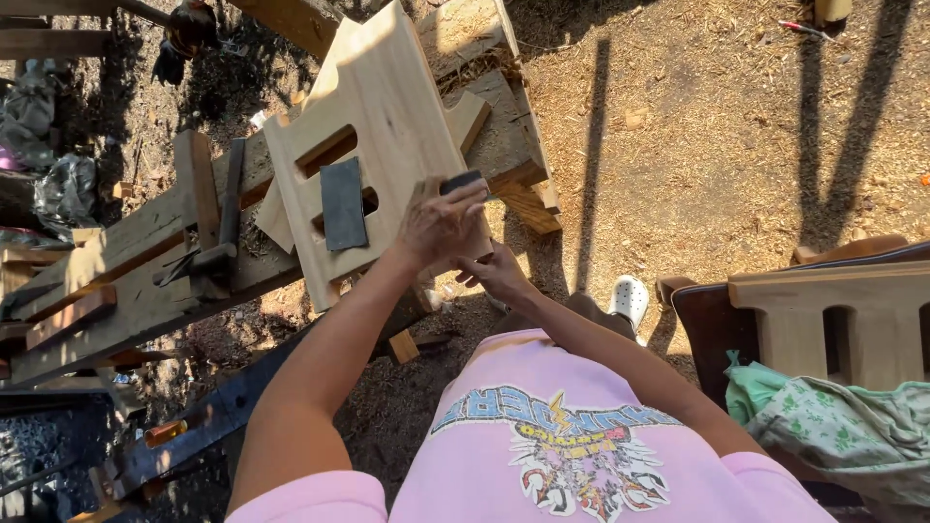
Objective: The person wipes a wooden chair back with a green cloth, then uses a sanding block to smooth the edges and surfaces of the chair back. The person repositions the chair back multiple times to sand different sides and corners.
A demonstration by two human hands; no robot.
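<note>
Left hand (441, 225): fingers closed on dark sanding block (461, 181), pressed to slotted wooden panel (383, 126). Right hand (496, 274): fingers curled at panel's lower edge, five o'clock. Dark sheet (343, 203) at nine o'clock; plank worktop (116, 261) beyond.

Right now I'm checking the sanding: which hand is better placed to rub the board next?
The left hand, I'd judge. It lies on top of the board gripping a dark block. The right hand is lower, at the board's near edge, seemingly steadying it.
</note>
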